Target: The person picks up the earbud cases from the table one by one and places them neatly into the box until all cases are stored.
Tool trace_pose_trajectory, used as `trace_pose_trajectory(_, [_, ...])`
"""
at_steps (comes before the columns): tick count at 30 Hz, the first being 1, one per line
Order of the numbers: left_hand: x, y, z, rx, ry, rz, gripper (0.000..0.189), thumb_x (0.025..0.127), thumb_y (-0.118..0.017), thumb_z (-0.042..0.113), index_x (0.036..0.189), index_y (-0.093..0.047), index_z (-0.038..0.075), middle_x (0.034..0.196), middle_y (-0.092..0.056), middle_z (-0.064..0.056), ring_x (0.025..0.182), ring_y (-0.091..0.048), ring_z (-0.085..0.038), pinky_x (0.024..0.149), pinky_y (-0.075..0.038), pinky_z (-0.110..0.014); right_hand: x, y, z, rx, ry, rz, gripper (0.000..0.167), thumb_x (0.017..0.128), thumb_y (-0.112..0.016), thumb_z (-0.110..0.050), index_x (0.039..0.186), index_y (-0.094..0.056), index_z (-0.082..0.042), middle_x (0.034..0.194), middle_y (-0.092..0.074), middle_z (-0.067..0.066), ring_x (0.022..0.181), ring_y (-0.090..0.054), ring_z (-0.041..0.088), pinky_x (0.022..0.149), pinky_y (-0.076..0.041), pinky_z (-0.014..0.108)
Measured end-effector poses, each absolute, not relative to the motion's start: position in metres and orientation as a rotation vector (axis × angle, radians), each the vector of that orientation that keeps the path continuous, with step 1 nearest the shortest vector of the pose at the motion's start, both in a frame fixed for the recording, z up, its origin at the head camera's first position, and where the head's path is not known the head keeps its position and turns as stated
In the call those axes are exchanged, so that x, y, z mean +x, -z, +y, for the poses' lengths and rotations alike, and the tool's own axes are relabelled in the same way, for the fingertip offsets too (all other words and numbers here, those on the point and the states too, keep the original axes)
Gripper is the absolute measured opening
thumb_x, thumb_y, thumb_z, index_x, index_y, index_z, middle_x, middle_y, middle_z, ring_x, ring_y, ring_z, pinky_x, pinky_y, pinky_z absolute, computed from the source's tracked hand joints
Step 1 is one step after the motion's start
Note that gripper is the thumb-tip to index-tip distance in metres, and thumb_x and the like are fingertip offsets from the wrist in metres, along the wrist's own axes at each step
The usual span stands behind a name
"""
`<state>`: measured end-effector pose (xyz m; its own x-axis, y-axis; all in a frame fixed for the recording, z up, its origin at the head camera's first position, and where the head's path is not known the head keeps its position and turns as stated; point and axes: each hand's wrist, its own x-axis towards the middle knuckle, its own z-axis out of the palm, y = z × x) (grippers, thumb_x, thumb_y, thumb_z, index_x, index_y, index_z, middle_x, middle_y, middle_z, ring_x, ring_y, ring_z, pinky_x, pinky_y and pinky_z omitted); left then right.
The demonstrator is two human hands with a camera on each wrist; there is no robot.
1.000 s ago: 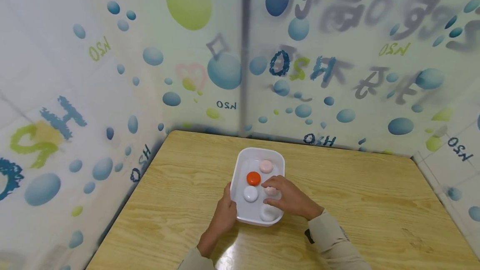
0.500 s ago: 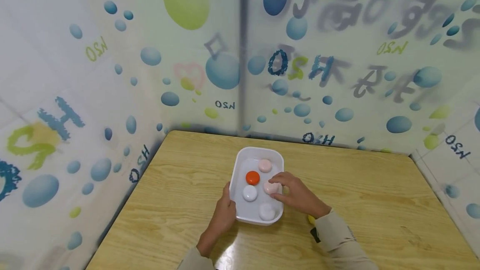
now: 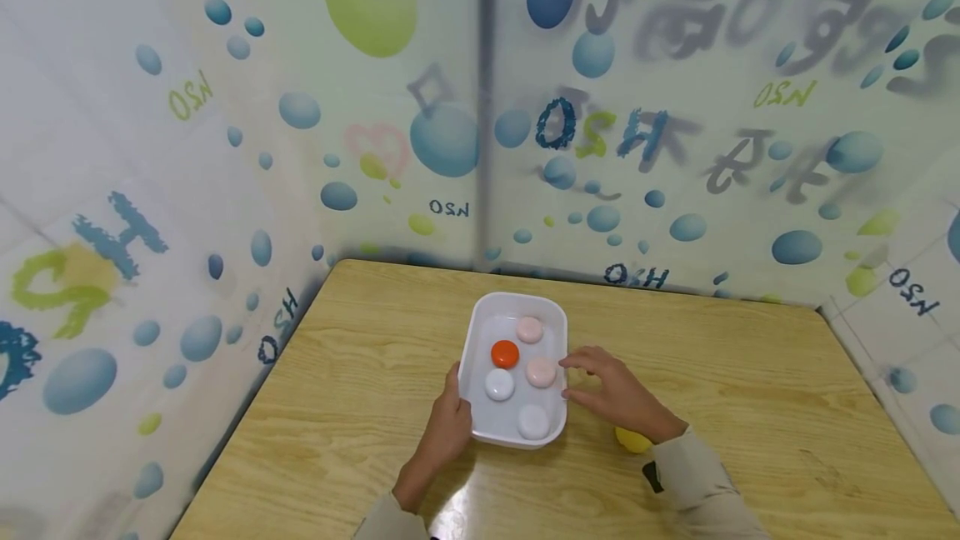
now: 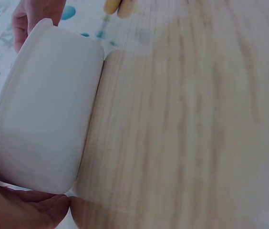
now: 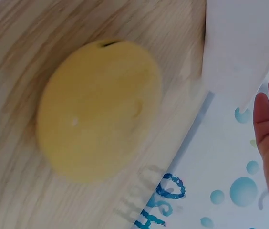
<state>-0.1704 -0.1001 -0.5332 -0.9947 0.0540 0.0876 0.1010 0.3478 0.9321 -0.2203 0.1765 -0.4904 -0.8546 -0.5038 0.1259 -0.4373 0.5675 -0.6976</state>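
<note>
A white plastic tray [image 3: 471, 332] lies on the wooden table, holding several round, glossy, disc-like pieces. An orange-red disc [image 3: 505, 354], two pale pink discs [image 3: 529, 329] and two white discs [image 3: 499, 384] lie apart inside it. My left hand [image 3: 446, 432] grips the tray's left side; in the left wrist view its fingers [image 4: 48, 210] reach by the tray's lower corner. Just off the right rim is my right hand [image 3: 622, 394], fingers loosely bent, nothing between them. A rounded yellow piece [image 5: 98, 112] sits on the table below the right wrist, partly covered by the arm in the head view.
The wooden table [image 3: 750, 407] stretches to both sides of the tray. Patterned sheets [image 3: 637, 107] with bubbles and letters hang behind the table and at its sides.
My right hand has moved from above the lower pink disc out over the tray's right rim, leaving the disc inside. More of the yellow piece shows. My left hand keeps its grip.
</note>
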Motion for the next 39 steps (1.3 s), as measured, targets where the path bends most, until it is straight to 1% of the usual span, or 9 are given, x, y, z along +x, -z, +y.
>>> trace_pose_trajectory(5, [-0.171,0.534,-0.1,-0.155,1.765,-2.545,0.061,0.091,-0.032,-0.011,0.151,-0.018,-0.013,0.149,-0.037,-0.035,0.138,-0.038,-0.046,0.116,-0.031,-0.057,-0.215,0.495,0.19,-0.812,1.161,2.742,0.042,0.087,-0.076,-0.022,0.125,-0.066,-0.008,0.123,-0.064,0.006,0.114,-0.059,0.03,0.089,-0.056,0.052])
trace_pose_trajectory(9, [-0.171,0.534,-0.1,-0.157,1.77,-2.544,0.061,0.091,-0.032,-0.011,0.151,-0.017,-0.013,0.149,-0.036,-0.036,0.138,-0.037,-0.047,0.116,-0.03,-0.058,-0.211,0.497,0.202,-0.788,1.157,2.767,0.043,0.086,-0.076,-0.019,0.125,-0.066,-0.005,0.122,-0.065,0.009,0.112,-0.061,0.031,0.086,-0.056,0.052])
trace_pose_trajectory(14, [-0.172,0.535,-0.101,-0.154,1.756,-2.542,0.061,0.091,-0.032,-0.011,0.15,-0.018,-0.013,0.148,-0.037,-0.037,0.138,-0.038,-0.047,0.116,-0.031,-0.058,-0.205,0.504,0.219,-0.715,1.126,2.798,0.044,0.087,-0.075,-0.022,0.126,-0.065,-0.005,0.125,-0.064,0.007,0.113,-0.06,0.029,0.086,-0.056,0.047])
trace_pose_trajectory(20, [-0.172,0.534,-0.1,-0.128,1.756,-2.559,0.061,0.091,-0.032,-0.01,0.15,-0.017,-0.014,0.148,-0.036,-0.037,0.138,-0.037,-0.048,0.116,-0.03,-0.058,-0.197,0.513,0.24,-0.643,1.105,2.79,0.05,0.086,-0.077,-0.023,0.129,-0.062,-0.004,0.125,-0.064,0.01,0.112,-0.06,0.032,0.086,-0.055,0.044])
trace_pose_trajectory(22, [-0.172,0.534,-0.1,-0.126,1.753,-2.562,0.061,0.091,-0.032,-0.01,0.15,-0.018,-0.014,0.149,-0.036,-0.037,0.138,-0.037,-0.048,0.116,-0.03,-0.058,-0.195,0.517,0.247,-0.637,1.077,2.791,0.054,0.085,-0.077,-0.026,0.131,-0.06,-0.004,0.126,-0.063,0.009,0.111,-0.06,0.031,0.085,-0.055,0.043])
trace_pose_trajectory(29, [-0.172,0.535,-0.099,-0.115,1.772,-2.555,0.06,0.092,-0.031,-0.009,0.151,-0.017,-0.012,0.151,-0.034,-0.035,0.14,-0.035,-0.046,0.117,-0.029,-0.057,-0.19,0.523,0.262,-0.684,1.037,2.744,0.067,0.081,-0.08,-0.035,0.135,-0.057,-0.004,0.127,-0.061,0.009,0.106,-0.057,0.025,0.08,-0.052,0.033])
trace_pose_trajectory(32, [-0.172,0.535,-0.099,-0.121,1.767,-2.557,0.06,0.092,-0.031,-0.009,0.151,-0.017,-0.013,0.15,-0.035,-0.035,0.139,-0.036,-0.047,0.117,-0.029,-0.057,-0.19,0.523,0.265,-0.695,1.026,2.687,0.069,0.08,-0.081,-0.035,0.135,-0.055,-0.003,0.128,-0.061,0.009,0.109,-0.057,0.025,0.084,-0.053,0.029])
trace_pose_trajectory(36, [-0.171,0.534,-0.099,-0.111,1.77,-2.56,0.061,0.092,-0.031,-0.009,0.151,-0.018,-0.012,0.15,-0.035,-0.035,0.14,-0.036,-0.046,0.117,-0.029,-0.057,-0.19,0.523,0.266,-0.68,1.054,2.588,0.072,0.078,-0.083,-0.03,0.136,-0.054,0.0,0.13,-0.059,0.012,0.117,-0.057,0.033,0.094,-0.052,0.024])
trace_pose_trajectory(39, [-0.171,0.534,-0.099,-0.111,1.761,-2.562,0.061,0.092,-0.031,-0.009,0.151,-0.017,-0.013,0.15,-0.035,-0.035,0.14,-0.036,-0.046,0.117,-0.029,-0.057,-0.192,0.523,0.266,-0.674,1.025,2.563,0.072,0.077,-0.084,-0.03,0.136,-0.054,0.0,0.13,-0.059,0.012,0.118,-0.057,0.035,0.096,-0.051,0.022])
